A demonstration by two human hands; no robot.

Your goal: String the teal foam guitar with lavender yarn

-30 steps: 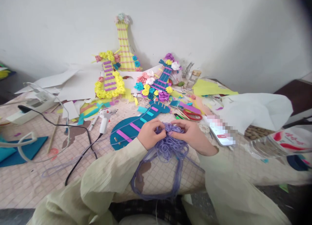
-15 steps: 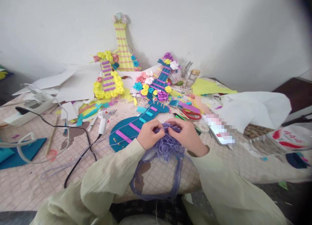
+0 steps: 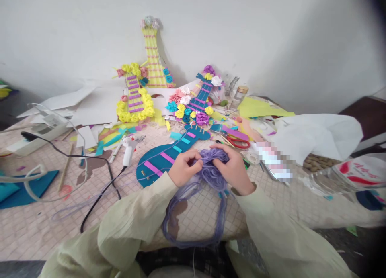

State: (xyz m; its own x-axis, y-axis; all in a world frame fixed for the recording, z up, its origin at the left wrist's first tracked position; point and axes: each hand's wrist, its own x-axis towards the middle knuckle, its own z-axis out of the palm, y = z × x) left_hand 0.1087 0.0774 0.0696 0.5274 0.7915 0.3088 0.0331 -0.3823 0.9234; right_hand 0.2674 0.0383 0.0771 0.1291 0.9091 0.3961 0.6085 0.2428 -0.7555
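A tangled bundle of purple yarn (image 3: pixel 214 171) is held between my two hands over the table. My left hand (image 3: pixel 185 167) pinches strands at its left side, thumb against the fingers. Wrapped around its right side is my right hand (image 3: pixel 233 169), thumb pressed in on top. A long loop of the same yarn hangs down past the table's front edge. Just behind my left hand lies a teal guitar-shaped cutout (image 3: pixel 163 157) with pink and light-blue strips and small pegs; a purple strand runs along it.
A white glue gun (image 3: pixel 129 151) with a black cord lies left of the cutout. Red-handled scissors (image 3: pixel 238 142), a phone (image 3: pixel 276 165) and a plastic bottle (image 3: pixel 346 171) are to the right. Flower-trimmed paper guitars (image 3: pixel 134 93) lean at the back among paper scraps. A power strip (image 3: pixel 39 137) sits left.
My right hand has shifted its grip further around the yarn bundle, which now sits higher and more gathered between my hands. My left hand has moved slightly down and left.
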